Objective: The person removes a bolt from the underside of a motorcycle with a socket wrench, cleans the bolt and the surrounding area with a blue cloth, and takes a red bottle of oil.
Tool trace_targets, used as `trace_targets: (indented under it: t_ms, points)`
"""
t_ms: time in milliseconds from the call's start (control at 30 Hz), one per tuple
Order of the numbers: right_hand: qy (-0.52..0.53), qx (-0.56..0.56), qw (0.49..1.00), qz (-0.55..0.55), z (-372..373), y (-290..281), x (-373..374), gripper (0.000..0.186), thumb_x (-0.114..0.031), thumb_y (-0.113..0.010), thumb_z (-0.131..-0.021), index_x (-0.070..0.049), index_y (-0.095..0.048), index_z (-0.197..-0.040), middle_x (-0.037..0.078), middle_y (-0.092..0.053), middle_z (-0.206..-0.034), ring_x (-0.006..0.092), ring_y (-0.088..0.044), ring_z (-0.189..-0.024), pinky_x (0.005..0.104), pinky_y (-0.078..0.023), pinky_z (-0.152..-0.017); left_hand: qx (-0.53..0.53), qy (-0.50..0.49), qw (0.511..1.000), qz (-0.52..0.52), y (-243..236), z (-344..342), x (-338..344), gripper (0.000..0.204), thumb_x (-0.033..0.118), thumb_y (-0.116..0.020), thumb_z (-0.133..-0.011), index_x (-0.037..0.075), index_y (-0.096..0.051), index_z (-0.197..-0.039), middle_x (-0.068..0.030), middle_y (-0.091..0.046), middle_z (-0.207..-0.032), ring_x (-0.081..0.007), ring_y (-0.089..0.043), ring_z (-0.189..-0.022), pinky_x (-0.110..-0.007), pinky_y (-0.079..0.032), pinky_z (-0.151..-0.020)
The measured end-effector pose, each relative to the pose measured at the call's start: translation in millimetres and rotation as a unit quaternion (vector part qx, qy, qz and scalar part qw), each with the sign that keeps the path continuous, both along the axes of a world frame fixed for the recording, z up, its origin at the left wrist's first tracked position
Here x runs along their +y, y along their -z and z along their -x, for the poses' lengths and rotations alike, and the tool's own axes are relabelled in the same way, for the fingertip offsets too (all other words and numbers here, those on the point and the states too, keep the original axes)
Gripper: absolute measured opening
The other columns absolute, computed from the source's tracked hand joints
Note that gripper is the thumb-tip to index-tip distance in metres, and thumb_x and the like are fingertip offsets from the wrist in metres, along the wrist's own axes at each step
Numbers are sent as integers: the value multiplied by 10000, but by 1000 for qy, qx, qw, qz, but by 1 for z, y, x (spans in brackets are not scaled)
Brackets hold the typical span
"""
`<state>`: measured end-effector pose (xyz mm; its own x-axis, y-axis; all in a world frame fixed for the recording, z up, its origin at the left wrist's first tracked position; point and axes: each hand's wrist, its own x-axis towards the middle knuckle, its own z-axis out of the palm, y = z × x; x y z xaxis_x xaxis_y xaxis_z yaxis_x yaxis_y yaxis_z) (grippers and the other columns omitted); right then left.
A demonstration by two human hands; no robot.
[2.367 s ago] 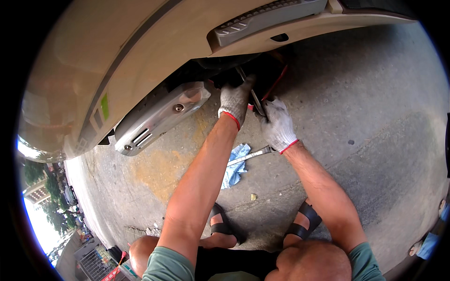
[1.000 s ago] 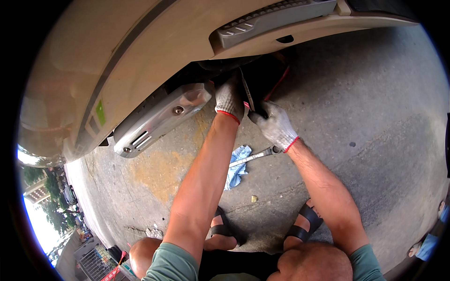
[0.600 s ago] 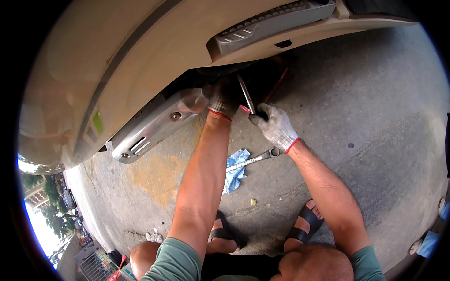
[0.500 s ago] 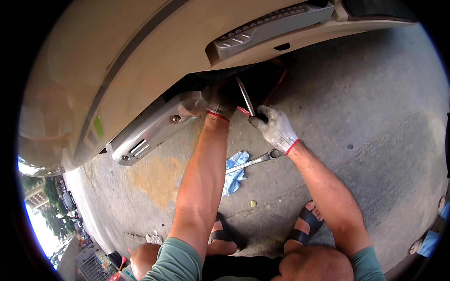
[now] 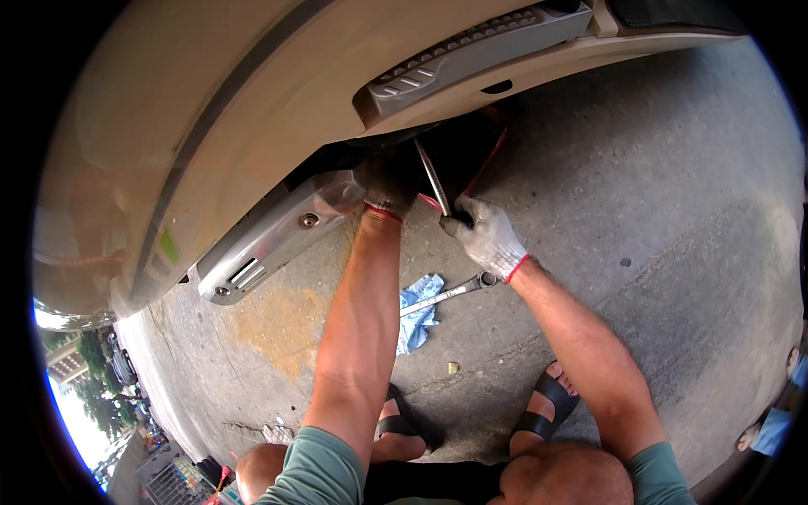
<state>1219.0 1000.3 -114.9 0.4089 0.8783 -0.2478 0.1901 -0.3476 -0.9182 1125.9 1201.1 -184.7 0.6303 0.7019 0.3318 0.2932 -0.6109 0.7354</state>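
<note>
My left hand (image 5: pixel 387 189), in a grey knit glove with a red cuff, reaches into the dark underside of the vehicle beside a silver metal guard (image 5: pixel 282 236); its fingers are hidden in shadow. A slim steel tool (image 5: pixel 431 172) slants down from that opening to my gloved right hand (image 5: pixel 480 227), whose fingers are closed on its lower end. Thin red parts (image 5: pixel 493 156) show behind the tool. Below both hands, a large ring wrench (image 5: pixel 456 290) lies across a crumpled blue cloth (image 5: pixel 415 334) on the concrete ground (image 5: pixel 656 219).
The beige vehicle body (image 5: pixel 168 101) arches overhead, with a grey textured trim piece (image 5: pixel 471 59). My sandaled feet stand below. At the right edge a person's foot and blue clothing (image 5: pixel 770 433) show. Trees, a metal grille (image 5: pixel 168 475) and assorted objects fill the far left.
My left hand has gone deeper into the shadow, its fingers no longer visible. My right hand has shifted slightly down with the tool. The vehicle sits a little lower and further left in view.
</note>
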Motion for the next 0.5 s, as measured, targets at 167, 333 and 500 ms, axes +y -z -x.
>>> trace_targets:
  t_ms: [167, 333, 500]
  points:
    - [-4, 68, 998, 5, 44, 14, -49, 269, -249, -702, -854, 3, -659, -933, 214, -656, -901, 357, -655, -852, 426, -517, -752, -333, 53, 721, 606, -45, 22, -68, 402, 193, -546, -974, 115, -485, -1364, -45, -591, -1038, -207, -559, -879, -382, -470, -774]
    - [-51, 179, 982, 41, 99, 6, -89, 281, -245, -703, -850, 19, -666, -939, 211, -660, -905, 347, -644, -829, 420, -507, -750, -256, -61, 761, 592, -80, 74, -122, 594, 45, -569, -945, 205, -381, -1486, -45, -601, -1037, -170, -574, -805, -322, -485, -683]
    - [-60, 269, 958, 74, 124, 2, -102, 299, -253, -687, -864, 12, -675, -1001, 198, -678, -918, 326, -646, -854, 401, -508, -786, -167, -141, 780, 587, -90, 97, -137, 609, 36, -609, -924, 189, -395, -1473, -77, -604, -989, -197, -626, -788, -380, -565, -675]
